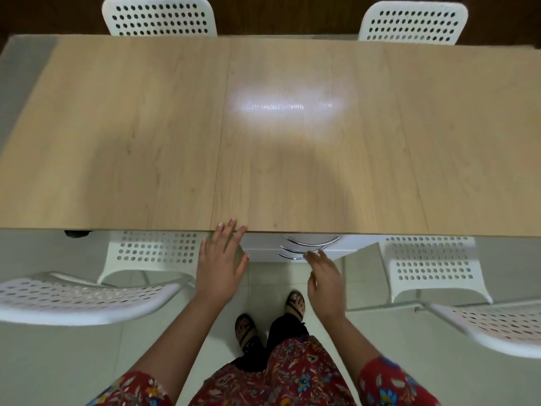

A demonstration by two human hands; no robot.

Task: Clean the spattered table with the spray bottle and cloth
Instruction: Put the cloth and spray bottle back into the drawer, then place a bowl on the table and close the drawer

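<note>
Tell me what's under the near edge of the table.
Under the wooden table, a white drawer unit with curved chrome handles shows, flanked by two white perforated chairs. The tabletop hides the unit's rear. The right hand is near the handles.

Smooth, faintly glossy wood-grain table [146,127]

The bench [146,136] is a long, light wood-grain top made of three panels joined by thin seams. A bright patch of reflected light sits near its middle. One hand's fingertips [231,225] reach its near edge.
</note>
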